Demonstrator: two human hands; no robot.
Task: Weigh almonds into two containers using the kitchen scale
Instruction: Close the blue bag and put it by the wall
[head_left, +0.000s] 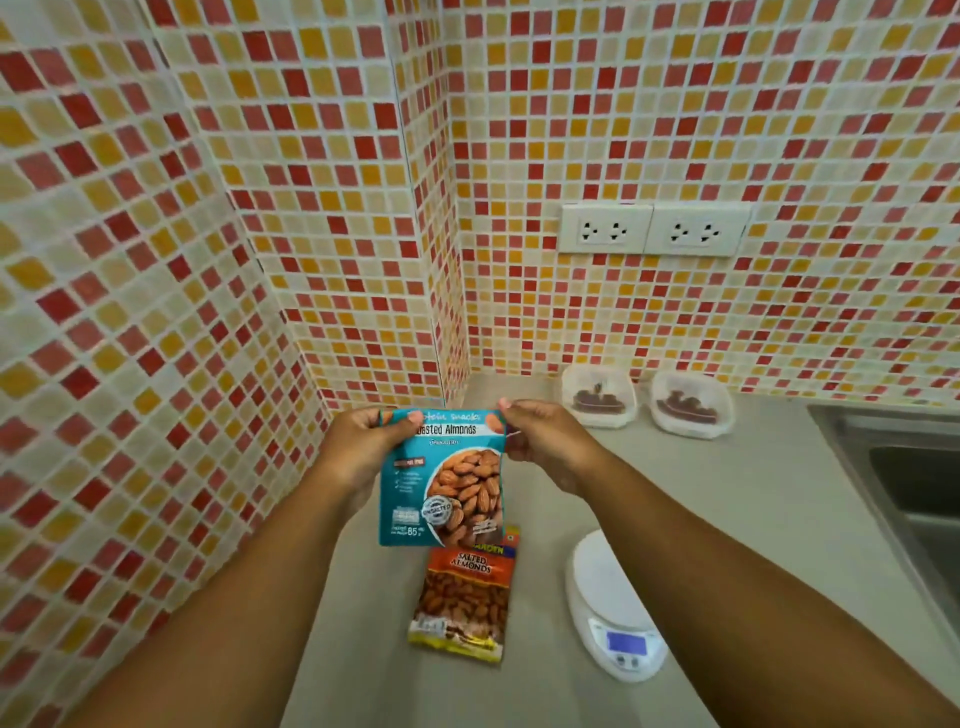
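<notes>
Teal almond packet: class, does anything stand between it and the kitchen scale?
Nothing visible does. Both hands, left hand and right hand, hold the teal almond packet above the counter; the scale, nearer and to the right, has a bare platform. The salted almonds bag lies left of that path.

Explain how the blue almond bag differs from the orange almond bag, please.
The blue bag is held up by the left hand and right hand at its top corners; the orange bag lies flat on the counter. The blue bag reads unsalted, the orange bag salted. Both picture almonds.
</notes>
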